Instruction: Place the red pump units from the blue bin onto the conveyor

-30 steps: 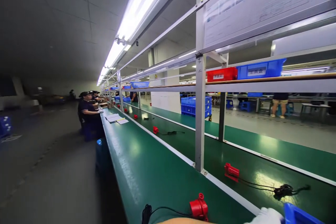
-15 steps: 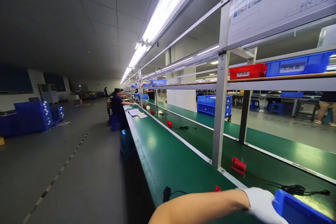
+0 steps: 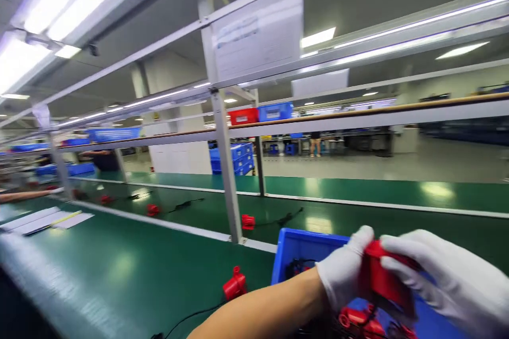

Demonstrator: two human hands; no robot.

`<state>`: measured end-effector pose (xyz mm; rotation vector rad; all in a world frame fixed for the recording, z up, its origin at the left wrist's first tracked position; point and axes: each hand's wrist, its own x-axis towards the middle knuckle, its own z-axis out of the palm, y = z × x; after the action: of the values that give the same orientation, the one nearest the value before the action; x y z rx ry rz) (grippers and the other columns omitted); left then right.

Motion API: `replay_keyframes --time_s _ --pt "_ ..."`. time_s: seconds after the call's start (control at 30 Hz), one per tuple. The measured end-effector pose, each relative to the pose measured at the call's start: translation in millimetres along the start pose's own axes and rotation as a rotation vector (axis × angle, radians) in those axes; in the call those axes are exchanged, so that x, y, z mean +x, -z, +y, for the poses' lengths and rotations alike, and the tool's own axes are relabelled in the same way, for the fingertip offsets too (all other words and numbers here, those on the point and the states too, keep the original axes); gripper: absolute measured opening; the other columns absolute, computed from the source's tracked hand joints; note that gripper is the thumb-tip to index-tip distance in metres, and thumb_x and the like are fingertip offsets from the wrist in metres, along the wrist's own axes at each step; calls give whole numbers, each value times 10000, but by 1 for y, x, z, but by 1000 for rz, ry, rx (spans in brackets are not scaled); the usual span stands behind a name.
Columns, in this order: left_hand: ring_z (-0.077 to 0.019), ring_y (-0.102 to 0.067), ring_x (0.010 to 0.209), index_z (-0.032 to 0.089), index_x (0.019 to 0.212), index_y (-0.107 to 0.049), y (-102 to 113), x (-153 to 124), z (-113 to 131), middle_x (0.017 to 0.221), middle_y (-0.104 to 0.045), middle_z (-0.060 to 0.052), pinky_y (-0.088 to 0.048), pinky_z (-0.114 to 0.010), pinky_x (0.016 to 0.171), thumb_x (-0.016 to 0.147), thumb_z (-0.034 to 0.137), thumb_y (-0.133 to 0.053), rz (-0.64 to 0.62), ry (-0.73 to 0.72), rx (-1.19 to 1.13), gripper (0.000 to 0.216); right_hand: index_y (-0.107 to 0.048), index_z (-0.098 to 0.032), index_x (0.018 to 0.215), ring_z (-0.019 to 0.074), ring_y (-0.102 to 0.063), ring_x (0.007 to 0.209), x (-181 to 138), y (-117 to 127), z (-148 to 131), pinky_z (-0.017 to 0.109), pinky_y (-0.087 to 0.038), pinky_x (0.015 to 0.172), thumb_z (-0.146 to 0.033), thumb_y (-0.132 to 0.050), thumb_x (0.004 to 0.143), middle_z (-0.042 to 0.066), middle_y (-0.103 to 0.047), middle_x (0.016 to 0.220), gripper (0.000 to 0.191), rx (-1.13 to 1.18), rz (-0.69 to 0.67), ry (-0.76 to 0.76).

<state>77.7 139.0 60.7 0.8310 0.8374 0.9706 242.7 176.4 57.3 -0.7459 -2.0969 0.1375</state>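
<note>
Above a blue plastic bin (image 3: 314,238) at lower right, both my white-gloved hands are closed on one red plastic part (image 3: 385,280), blurred by motion. My left hand (image 3: 348,267) grips its left side, most fingers hidden behind it. My right hand (image 3: 445,270) holds it from the right, fingers over its top and front. Inside the bin lie more red parts (image 3: 360,320) with black cords. Another red part (image 3: 235,283), with a black cord (image 3: 194,315) trailing from it, rests on the green bench (image 3: 131,270) left of the bin.
Several red parts (image 3: 248,222) with cords lie along the sunken middle strip. A metal post (image 3: 228,185) rises behind the bin, carrying a shelf with a red box (image 3: 243,116) and a blue box (image 3: 275,112). Papers (image 3: 43,221) and a co-worker's arm (image 3: 29,196) are at left.
My view has swung right and toward the bin. My left hand has moved from the bin's edge onto a red part. My right hand has come into view, holding the same part.
</note>
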Motion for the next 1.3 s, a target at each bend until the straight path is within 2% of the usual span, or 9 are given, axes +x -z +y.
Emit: replay_keyframes --time_s 0.13,0.27,0.37,0.63,0.73,0.87,0.97,1.07,1.3 --pt "-180 -555 589 82 934 -635 5 13 -12 718 -605 -74 -457 -310 667 921 714 -282 -13 -79 -208 725 -484 -312 1240 189 -624 1056 -7 7 -2 272 -548 871 -565 -501 917 50 -618 1182 411 118 -146 -257" --pt "-207 -610 782 95 881 -615 5 22 -19 854 -646 -85 -452 -301 800 835 683 -563 32 -236 -436 592 -417 -281 1312 226 -622 1084 -13 -11 -14 356 -527 936 -618 -458 893 44 -627 1199 538 89 -265 -456" --pt "-257 -607 941 107 886 -614 1 20 -21 910 -652 -98 -417 -334 928 810 640 -633 -97 -292 -488 539 -363 -284 1384 247 -644 1051 -19 -19 -22 392 -545 898 -558 -489 881 39 -626 1228 587 -59 -308 -519" --pt "-293 -581 1003 129 991 -624 3 2 -17 941 -644 -104 -377 -395 978 767 727 -599 -365 -193 -458 639 -148 -369 1487 165 -655 1055 -30 -11 -39 230 -592 800 -413 -625 822 -31 -569 1329 820 -258 -110 -103" --pt "-272 -577 965 139 973 -615 3 -3 -16 912 -625 -95 -379 -378 960 782 774 -527 -356 -242 -383 668 -160 -345 1494 170 -666 1032 -31 -7 -44 210 -596 772 -408 -645 804 -15 -586 1308 846 -272 -84 -27" --pt "-209 -546 863 140 983 -598 4 -12 -10 906 -578 -70 -405 -334 878 883 755 -365 -159 -511 -45 665 -317 -327 1425 172 -699 920 -33 -3 -41 202 -593 711 -429 -623 832 -3 -668 1165 675 -175 -49 -24" --pt "-187 -506 828 150 1036 -548 9 -18 -10 905 -537 -58 -413 -317 822 906 724 -364 9 -727 223 617 -566 -292 1038 146 -681 678 -35 1 -37 185 -552 564 -548 -510 897 -25 -694 843 297 3 -126 -156" --pt "-192 -497 842 185 1159 -454 16 -16 -17 966 -505 -65 -429 -344 822 930 685 -353 177 -968 543 559 -564 -245 836 148 -625 580 -36 -1 -35 201 -516 523 -614 -400 925 -3 -645 723 413 132 -221 -265" --pt "-270 -545 1007 258 1311 -320 21 -7 -23 1090 -464 -100 -485 -470 895 826 697 -564 120 -1557 847 698 -571 -254 933 147 -625 654 -39 1 -28 191 -515 587 -564 -265 988 24 -643 794 439 339 -299 -76"
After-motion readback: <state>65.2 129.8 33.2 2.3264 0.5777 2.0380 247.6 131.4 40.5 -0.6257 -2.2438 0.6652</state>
